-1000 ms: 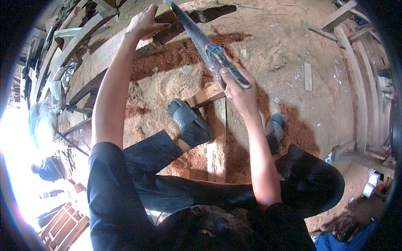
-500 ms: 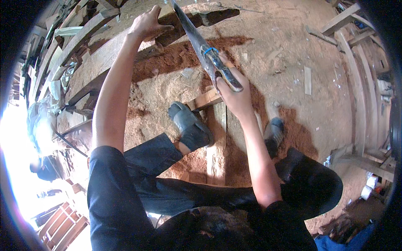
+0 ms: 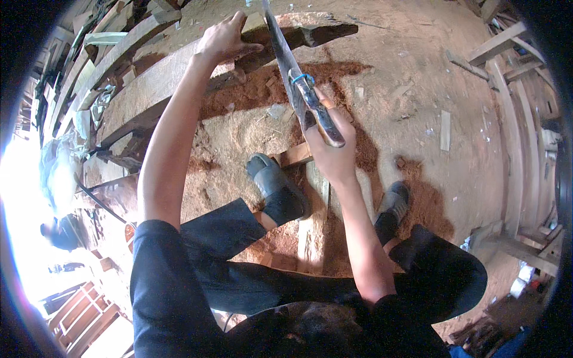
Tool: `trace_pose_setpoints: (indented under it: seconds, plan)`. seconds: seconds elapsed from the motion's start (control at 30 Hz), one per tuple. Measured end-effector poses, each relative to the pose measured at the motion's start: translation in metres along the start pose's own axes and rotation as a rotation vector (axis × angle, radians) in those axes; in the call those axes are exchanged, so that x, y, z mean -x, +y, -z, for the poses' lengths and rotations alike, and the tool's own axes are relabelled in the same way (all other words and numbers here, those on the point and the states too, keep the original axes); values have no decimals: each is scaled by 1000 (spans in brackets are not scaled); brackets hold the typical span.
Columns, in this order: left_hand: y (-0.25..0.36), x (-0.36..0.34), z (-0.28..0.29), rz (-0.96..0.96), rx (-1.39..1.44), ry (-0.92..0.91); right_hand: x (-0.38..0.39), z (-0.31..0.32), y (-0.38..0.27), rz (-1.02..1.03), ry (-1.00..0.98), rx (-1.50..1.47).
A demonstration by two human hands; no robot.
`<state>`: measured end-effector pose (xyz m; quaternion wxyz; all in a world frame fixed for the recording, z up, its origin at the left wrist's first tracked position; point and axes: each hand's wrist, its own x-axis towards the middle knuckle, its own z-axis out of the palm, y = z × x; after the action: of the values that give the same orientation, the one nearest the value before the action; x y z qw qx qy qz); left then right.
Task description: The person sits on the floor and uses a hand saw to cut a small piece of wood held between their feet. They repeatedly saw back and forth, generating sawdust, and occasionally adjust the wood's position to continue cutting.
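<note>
My right hand (image 3: 331, 143) is closed around the dark, worn handle of a handsaw (image 3: 283, 56), with a blue tie (image 3: 304, 77) near where handle meets blade. The blade points away from me and crosses a long wooden beam (image 3: 158, 89) near its far right part; its tip runs out at the top edge. To the left of the blade, my left hand (image 3: 224, 40) lies on the beam, thumb spread apart from the fingers. Whether the saw teeth are in the wood cannot be made out.
Reddish sawdust (image 3: 250, 92) covers the ground below the beam. A short timber piece (image 3: 292, 156) lies near my left shoe (image 3: 277, 188); my right shoe (image 3: 394, 200) is farther right. Stacked planks (image 3: 128, 45) fill the left, and wooden framing (image 3: 507, 137) stands along the right.
The whole view has shifted slightly, so hands, beam and shoes all sit a little to the right. The saw appears a bit steeper; both hands keep their places on saw and beam.
</note>
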<state>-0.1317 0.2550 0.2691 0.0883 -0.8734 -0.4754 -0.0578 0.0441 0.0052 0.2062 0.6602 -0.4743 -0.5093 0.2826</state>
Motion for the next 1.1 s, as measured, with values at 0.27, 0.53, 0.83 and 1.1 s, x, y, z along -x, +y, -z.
trace_pose_setpoints:
  seconds: [0.27, 0.53, 0.83, 1.1]
  plan:
    - [6, -4, 5, 36, 25, -28, -67, 3, -8, -151, -132, 71]
    - [6, -6, 4, -3, 48, -12, -97, -27, 0, -40, -93, 123]
    - [4, -4, 4, -29, 43, 39, -96, -27, 2, -123, -122, 126]
    - [3, -2, 6, -39, 79, 48, -46, -16, -17, -81, -45, 179]
